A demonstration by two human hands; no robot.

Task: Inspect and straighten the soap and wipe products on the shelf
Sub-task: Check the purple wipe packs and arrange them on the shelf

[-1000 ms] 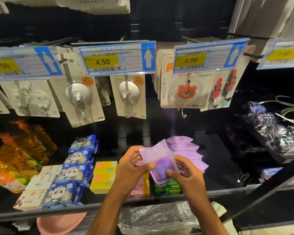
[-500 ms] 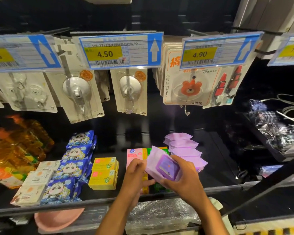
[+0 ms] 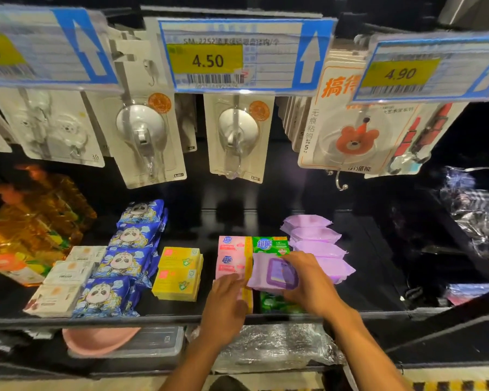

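I'm pinching the purple pack (image 3: 274, 273) in my right hand (image 3: 308, 280) over the green soap (image 3: 270, 245), just left of the wipe row (image 3: 316, 244), my left hand (image 3: 226, 300) resting straight-fingered on the pink soap (image 3: 230, 249), and I'm likely risking knocking those bars askew

Black shelf (image 3: 232, 221), stocked left to right: orange bottles (image 3: 34, 221); white soap boxes (image 3: 65, 275); blue panda wipe packs (image 3: 124, 258) in a front-to-back row; yellow soap boxes (image 3: 180, 273); pink soap bars (image 3: 232, 255) touching green soap bars (image 3: 270, 245); purple wipe packs (image 3: 316, 238), overlapping.
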